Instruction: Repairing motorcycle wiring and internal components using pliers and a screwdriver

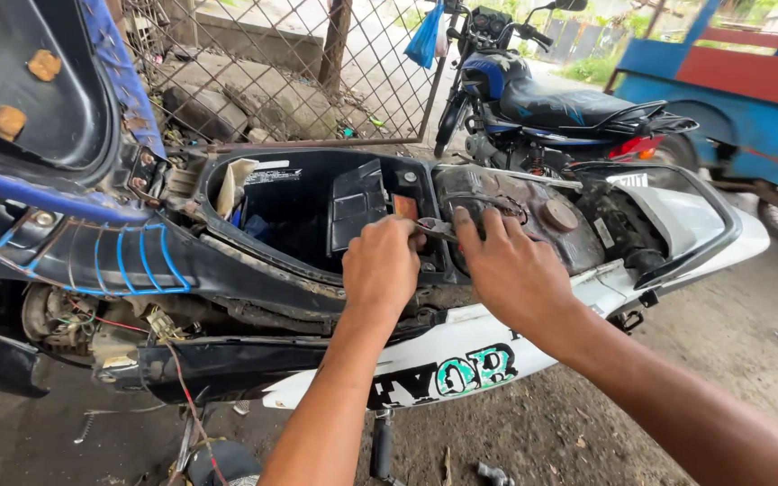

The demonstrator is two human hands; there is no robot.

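Gripping small grey metal tool (pixel 434 227)

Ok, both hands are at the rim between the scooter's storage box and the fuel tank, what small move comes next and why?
Probably turn the tool a little with the left hand. It sits at the rim between box and tank, and the right hand rests fingers beside it, seemingly steadying it.

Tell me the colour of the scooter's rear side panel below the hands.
White, on the rear side panel, with teal and black lettering; the head view shows it.
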